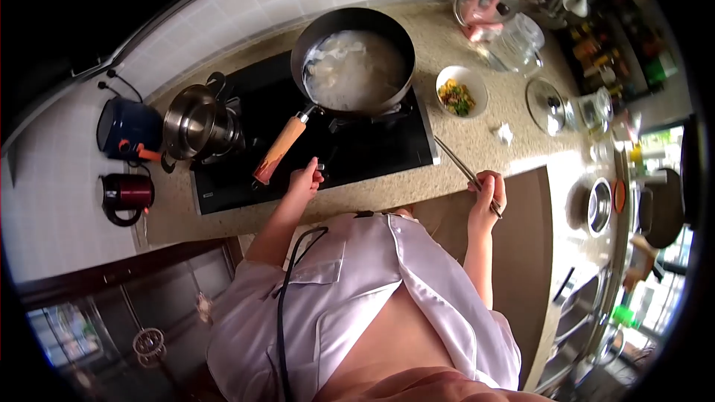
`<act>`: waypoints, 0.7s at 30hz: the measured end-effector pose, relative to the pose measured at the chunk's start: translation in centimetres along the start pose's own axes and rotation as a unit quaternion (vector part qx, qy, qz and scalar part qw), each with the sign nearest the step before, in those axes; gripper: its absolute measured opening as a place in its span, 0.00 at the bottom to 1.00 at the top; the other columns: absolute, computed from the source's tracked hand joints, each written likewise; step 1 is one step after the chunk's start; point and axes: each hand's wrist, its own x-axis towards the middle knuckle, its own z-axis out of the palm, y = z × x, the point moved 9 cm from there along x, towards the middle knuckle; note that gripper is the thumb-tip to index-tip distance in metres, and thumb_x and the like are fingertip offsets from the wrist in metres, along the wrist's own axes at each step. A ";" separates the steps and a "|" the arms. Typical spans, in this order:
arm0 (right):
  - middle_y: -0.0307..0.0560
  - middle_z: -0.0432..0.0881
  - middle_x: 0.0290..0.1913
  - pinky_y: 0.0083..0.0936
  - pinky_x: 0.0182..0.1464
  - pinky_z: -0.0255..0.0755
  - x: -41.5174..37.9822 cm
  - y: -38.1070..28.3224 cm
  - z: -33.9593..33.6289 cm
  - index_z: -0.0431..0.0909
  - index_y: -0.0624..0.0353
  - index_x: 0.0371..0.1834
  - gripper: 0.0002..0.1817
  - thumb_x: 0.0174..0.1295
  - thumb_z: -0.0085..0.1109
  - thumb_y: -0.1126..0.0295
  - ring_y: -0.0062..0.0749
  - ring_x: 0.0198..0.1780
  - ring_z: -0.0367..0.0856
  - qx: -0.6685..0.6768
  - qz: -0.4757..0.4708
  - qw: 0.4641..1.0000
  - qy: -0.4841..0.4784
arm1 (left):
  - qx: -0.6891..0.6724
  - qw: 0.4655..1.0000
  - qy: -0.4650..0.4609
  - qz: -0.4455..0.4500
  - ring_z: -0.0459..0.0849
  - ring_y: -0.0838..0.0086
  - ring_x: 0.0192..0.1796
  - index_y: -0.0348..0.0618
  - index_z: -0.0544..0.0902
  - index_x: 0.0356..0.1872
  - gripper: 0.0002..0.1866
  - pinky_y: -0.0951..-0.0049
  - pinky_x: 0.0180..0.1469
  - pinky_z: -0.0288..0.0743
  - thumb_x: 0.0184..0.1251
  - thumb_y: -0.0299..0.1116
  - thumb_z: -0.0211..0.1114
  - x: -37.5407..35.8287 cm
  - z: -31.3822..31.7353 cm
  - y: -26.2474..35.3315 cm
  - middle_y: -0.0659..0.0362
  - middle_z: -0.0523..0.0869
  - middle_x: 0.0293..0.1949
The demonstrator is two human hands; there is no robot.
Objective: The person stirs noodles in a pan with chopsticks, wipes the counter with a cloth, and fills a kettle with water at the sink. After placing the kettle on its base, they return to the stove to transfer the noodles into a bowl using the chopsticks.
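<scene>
My left hand (303,182) is at the front of the black gas stove (246,141), its fingers closed around a small control knob (321,167). Held in my right hand (488,197) is a pair of chopsticks (458,160), pointing up and left over the counter edge. A dark wok (300,56) with a wooden handle (281,150) sits on the right burner. Cloudy whitish liquid (354,71) fills it, with pale pieces and foam on top. Right of the stove stands a white bowl (480,91) holding chopped yellow, green and red food.
A steel pot (195,120) stands on the left burner, beside a blue appliance (128,128) and a red kettle (128,197). Glass lids (546,106), a glass jar (518,41) and a crumpled white scrap (503,134) lie on the right counter. A sink (581,320) is at far right.
</scene>
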 end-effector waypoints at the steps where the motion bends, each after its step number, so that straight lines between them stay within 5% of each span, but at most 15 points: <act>1: 0.39 0.75 0.27 0.19 0.33 0.69 1.8 -0.1 0.2 0.74 0.64 0.34 0.15 0.73 0.44 0.64 0.19 0.28 0.72 -0.011 -0.018 0.999 -0.026 | 0.000 1.000 0.019 -0.008 0.64 0.84 0.12 0.45 0.74 0.19 0.24 0.82 0.14 0.52 0.60 0.55 0.67 0.1 0.0 -0.4 0.60 0.78 0.18; 5: 0.41 0.74 0.25 0.20 0.32 0.68 8.2 -0.3 -0.4 0.73 0.64 0.33 0.16 0.73 0.44 0.64 0.21 0.27 0.72 -0.057 -0.038 0.992 -0.104 | 0.148 0.977 0.126 0.084 0.70 0.80 0.14 0.43 0.75 0.18 0.24 0.77 0.16 0.59 0.62 0.53 0.65 -0.4 -0.1 1.2 0.62 0.77 0.16; 9: 0.40 0.73 0.26 0.20 0.34 0.71 12.5 1.5 -1.9 0.73 0.63 0.34 0.16 0.74 0.43 0.63 0.21 0.29 0.72 -0.030 -0.001 0.992 -0.125 | 0.324 0.919 0.119 0.190 0.78 0.75 0.18 0.36 0.78 0.21 0.24 0.72 0.23 0.70 0.65 0.50 0.61 -0.8 0.7 4.0 0.58 0.79 0.16; 12: 0.40 0.72 0.25 0.20 0.34 0.71 14.7 2.5 -2.0 0.72 0.62 0.33 0.16 0.74 0.43 0.63 0.21 0.29 0.72 -0.010 0.010 0.990 -0.139 | 0.534 0.812 0.165 0.171 0.84 0.58 0.36 0.36 0.80 0.26 0.22 0.60 0.38 0.75 0.67 0.48 0.59 0.0 0.8 4.6 0.49 0.85 0.31; 13: 0.39 0.72 0.25 0.20 0.34 0.70 15.2 2.4 -1.8 0.71 0.62 0.31 0.16 0.74 0.43 0.62 0.21 0.28 0.71 -0.010 0.012 0.989 -0.146 | 0.532 0.813 0.170 0.166 0.84 0.58 0.36 0.36 0.80 0.26 0.22 0.60 0.38 0.75 0.67 0.48 0.59 0.0 0.8 4.4 0.49 0.85 0.31; 15: 0.39 0.72 0.25 0.20 0.33 0.69 16.0 2.5 -1.5 0.71 0.61 0.31 0.16 0.74 0.43 0.62 0.21 0.28 0.71 -0.002 -0.001 0.987 -0.163 | 0.624 0.733 0.206 0.175 0.82 0.54 0.45 0.39 0.81 0.32 0.19 0.56 0.44 0.74 0.67 0.47 0.59 -1.7 2.3 5.9 0.49 0.84 0.40; 21: 0.38 0.71 0.21 0.20 0.29 0.62 16.4 1.3 -1.7 0.70 0.62 0.23 0.21 0.74 0.43 0.61 0.20 0.25 0.67 -0.022 -0.026 0.987 -0.155 | 0.674 0.696 0.186 0.165 0.81 0.54 0.45 0.40 0.80 0.34 0.17 0.56 0.43 0.74 0.67 0.46 0.58 -1.4 3.4 5.8 0.50 0.84 0.40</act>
